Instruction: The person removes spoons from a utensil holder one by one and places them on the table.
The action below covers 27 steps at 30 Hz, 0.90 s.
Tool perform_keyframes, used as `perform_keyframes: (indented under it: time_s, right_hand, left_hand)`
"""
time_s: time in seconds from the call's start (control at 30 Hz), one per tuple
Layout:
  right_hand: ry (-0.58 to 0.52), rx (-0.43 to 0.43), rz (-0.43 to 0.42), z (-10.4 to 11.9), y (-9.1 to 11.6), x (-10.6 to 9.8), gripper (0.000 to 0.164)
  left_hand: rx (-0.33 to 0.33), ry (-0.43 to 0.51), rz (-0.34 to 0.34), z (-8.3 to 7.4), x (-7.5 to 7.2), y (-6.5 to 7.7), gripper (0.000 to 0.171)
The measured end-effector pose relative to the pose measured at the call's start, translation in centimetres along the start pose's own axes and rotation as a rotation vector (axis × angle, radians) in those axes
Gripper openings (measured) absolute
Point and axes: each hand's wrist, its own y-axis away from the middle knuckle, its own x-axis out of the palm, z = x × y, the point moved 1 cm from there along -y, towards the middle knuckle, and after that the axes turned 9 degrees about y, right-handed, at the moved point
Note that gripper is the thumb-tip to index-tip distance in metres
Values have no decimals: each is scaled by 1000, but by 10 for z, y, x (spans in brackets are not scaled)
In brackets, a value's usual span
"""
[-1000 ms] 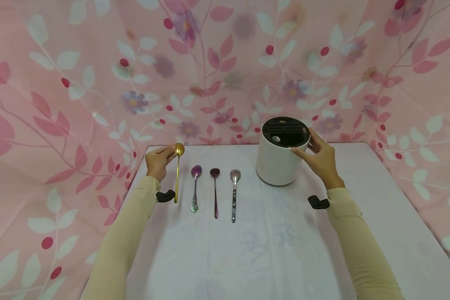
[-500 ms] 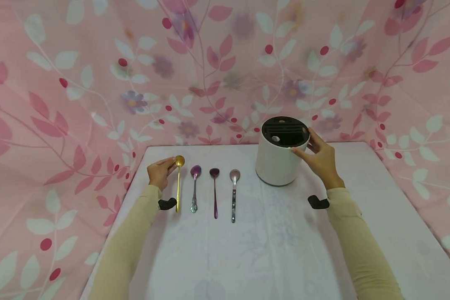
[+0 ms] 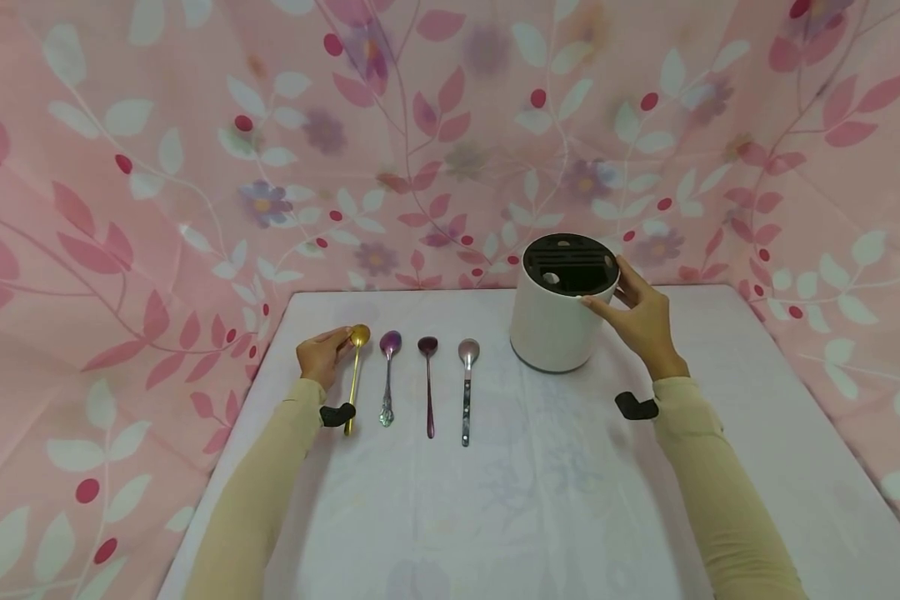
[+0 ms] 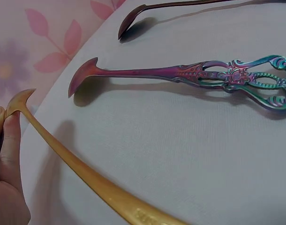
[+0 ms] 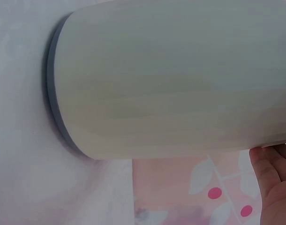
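My left hand pinches a gold spoon by its bowl, at the left end of a row of spoons. In the left wrist view the gold spoon's handle slants down to the right, and its shadow falls on the cloth. To its right lie a purple spoon with an ornate openwork handle, a dark maroon spoon and a spoon with a black speckled handle. My right hand grips the upper right side of a white utensil holder with a black slotted top, thumb at the front rim.
A white cloth covers the table under the spoons and the holder. Pink floral fabric hangs behind the table's back edge and along both sides. Each wrist carries a small black camera mount.
My left hand has come down and toward me with the gold spoon, whose handle end has swung slightly left. My right hand and the utensil holder have stayed in place.
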Motion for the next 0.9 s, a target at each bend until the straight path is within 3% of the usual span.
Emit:
perform_keyframes:
  time_s: [0.5,0.7,0.9]
  right_hand:
    - [11,2,6,6,-2,-3,83]
    - [-3,-4,11,3,-2,-2,84]
    - [14,-18,10,1,0,-2,83]
  left_hand:
    - [-7,-3,-62,3,1,-2,37]
    - [13,20,-93,18,-8,-14,36]
    - [73,-47,-93,35,-18,-30,32]
